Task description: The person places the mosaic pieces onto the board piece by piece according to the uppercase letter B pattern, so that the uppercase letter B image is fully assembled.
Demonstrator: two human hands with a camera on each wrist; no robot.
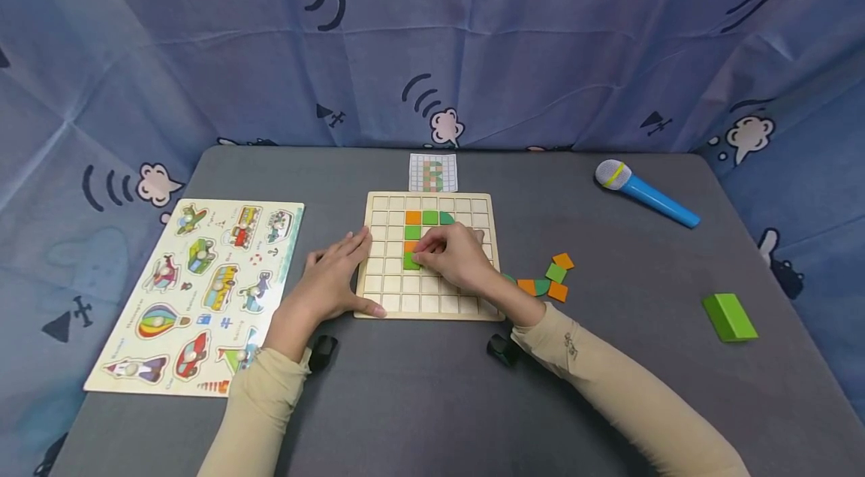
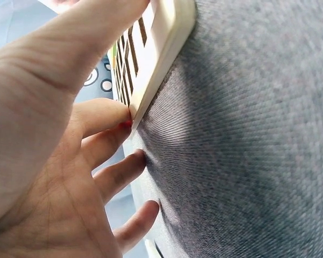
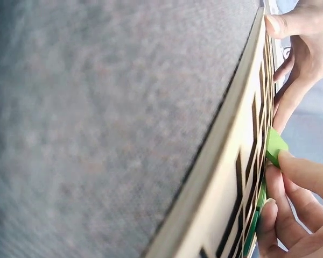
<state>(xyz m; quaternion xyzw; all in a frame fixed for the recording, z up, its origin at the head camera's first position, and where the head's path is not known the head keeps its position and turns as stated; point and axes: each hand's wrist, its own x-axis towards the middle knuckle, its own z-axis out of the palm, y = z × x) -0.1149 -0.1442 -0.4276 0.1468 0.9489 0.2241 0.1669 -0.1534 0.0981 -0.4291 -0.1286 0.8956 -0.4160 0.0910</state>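
A wooden grid board [image 1: 392, 303] lies on the table, with orange and green tiles in its upper middle cells. My right hand [image 1: 456, 258] is over the board, pinching a light green square tile [image 3: 275, 146] between thumb and finger. In the right wrist view that tile is tilted against the grid. Just above it in the same column is an orange tile [image 1: 409, 246]. My left hand [image 1: 327, 282] rests at the board's left side, thumb on the front left corner and fingertips along the edge. A dark green rounded tile [image 1: 446, 218] ends the top row.
Behind the board lies a printed pattern card [image 1: 433, 173]. Several loose tiles [image 1: 557, 291] lie to its right, partly behind the right forearm. A picture puzzle board [image 1: 270, 289] is at left. At right are a blue toy microphone [image 1: 652, 195] and a green block [image 1: 730, 318].
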